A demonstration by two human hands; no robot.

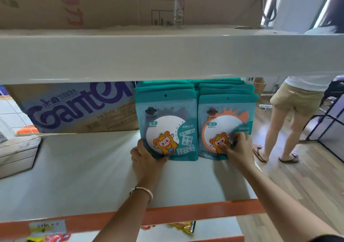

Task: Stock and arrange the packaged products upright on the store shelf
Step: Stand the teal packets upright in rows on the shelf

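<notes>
Two rows of teal mirror packages stand upright on the white shelf (pixel 83 171), several deep. The left row's front package (pixel 167 122) shows a white disc and a cartoon figure. My left hand (pixel 144 157) grips its lower left corner, thumb on the front. The right row's front package (pixel 226 119) has an orange-rimmed mirror. My right hand (pixel 236 147) rests on its lower right front, fingers curled against the face and round its edge. A bracelet sits on my left wrist.
A cardboard box (pixel 78 109) with purple lettering lies at the shelf's back left. An upper shelf board (pixel 167 55) hangs low overhead. An orange rail (pixel 186 215) edges the shelf front. A person (pixel 290 115) stands right of the shelving on the wooden floor.
</notes>
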